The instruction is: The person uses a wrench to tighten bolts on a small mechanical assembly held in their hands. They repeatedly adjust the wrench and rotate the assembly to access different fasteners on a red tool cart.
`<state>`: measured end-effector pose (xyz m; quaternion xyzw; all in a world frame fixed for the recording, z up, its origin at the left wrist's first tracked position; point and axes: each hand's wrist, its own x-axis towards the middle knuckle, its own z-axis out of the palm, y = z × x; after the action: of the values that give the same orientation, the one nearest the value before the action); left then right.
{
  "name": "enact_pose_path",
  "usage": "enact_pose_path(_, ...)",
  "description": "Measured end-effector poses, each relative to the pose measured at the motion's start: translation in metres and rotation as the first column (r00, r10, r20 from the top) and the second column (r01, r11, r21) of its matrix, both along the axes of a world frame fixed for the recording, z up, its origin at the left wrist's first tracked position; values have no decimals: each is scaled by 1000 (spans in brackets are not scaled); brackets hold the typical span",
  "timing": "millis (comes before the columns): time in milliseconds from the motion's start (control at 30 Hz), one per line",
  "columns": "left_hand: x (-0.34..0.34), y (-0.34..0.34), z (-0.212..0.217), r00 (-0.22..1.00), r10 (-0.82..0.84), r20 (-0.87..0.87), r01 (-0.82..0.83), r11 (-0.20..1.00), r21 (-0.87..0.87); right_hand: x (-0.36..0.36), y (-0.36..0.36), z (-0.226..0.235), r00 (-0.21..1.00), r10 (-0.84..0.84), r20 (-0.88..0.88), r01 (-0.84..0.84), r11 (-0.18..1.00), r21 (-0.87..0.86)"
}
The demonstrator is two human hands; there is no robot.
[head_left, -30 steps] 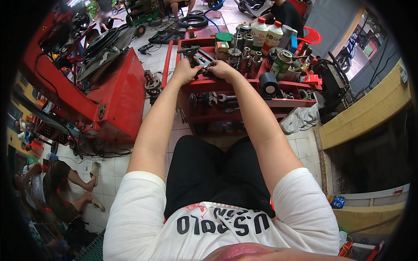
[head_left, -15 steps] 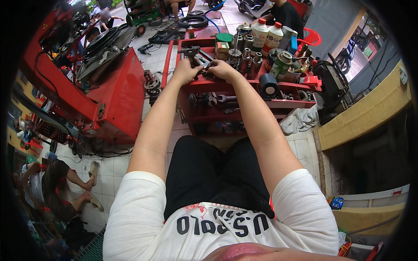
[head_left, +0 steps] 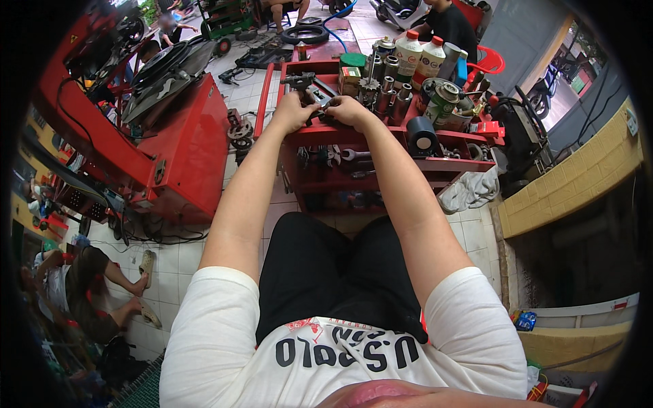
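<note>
Both my arms reach forward to the left part of the red tool cart's top tray [head_left: 435, 162]. My left hand [head_left: 292, 113] is closed at the tray's near left, its thumb pointing toward the other hand. Just beyond it lies a dark metal tool [head_left: 299, 81] with a wide head. My right hand [head_left: 347, 111] is curled beside it, fingers bent down and inward. Between the hands a bit of shiny metal [head_left: 322, 102] shows. What the fingers grip is mostly hidden by the hands. Metal sockets [head_left: 383, 98] stand upright right of my right hand.
White bottles with red caps [head_left: 408, 53], a green-and-white can [head_left: 442, 100] and a black cylinder [head_left: 422, 135] crowd the tray. Wrenches [head_left: 355, 154] lie on the shelf below. A large red machine [head_left: 180, 153] stands left. A person in black [head_left: 452, 30] sits beyond the cart.
My hands stay at almost the same spot between the dark tool and the sockets. The whole view has shifted very slightly.
</note>
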<state>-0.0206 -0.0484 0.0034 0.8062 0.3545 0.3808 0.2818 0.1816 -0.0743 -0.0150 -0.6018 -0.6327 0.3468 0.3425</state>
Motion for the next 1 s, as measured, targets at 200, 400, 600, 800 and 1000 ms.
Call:
enact_pose_path(200,1,-2,2,1000,-17,13,18,1000,-21,4,-5,3,996,78,-30,-78,997,16)
enact_pose_path(400,2,-1,1,1000,0,19,1,999,-47,7,-7,4,989,128,-72,-125,991,45)
enact_pose_path(600,1,4,-2,1000,19,-12,-19,1000,-4,5,-8,5,992,127,-17,-125,987,99)
enact_pose_path(800,3,-1,0,1000,13,12,-12,999,-48,7,-9,4,995,103,9,-104,989,103)
enact_pose_path(1000,2,2,0,1000,20,-23,-22,996,-90,4,-8,5,998,57,6,-57,996,64)
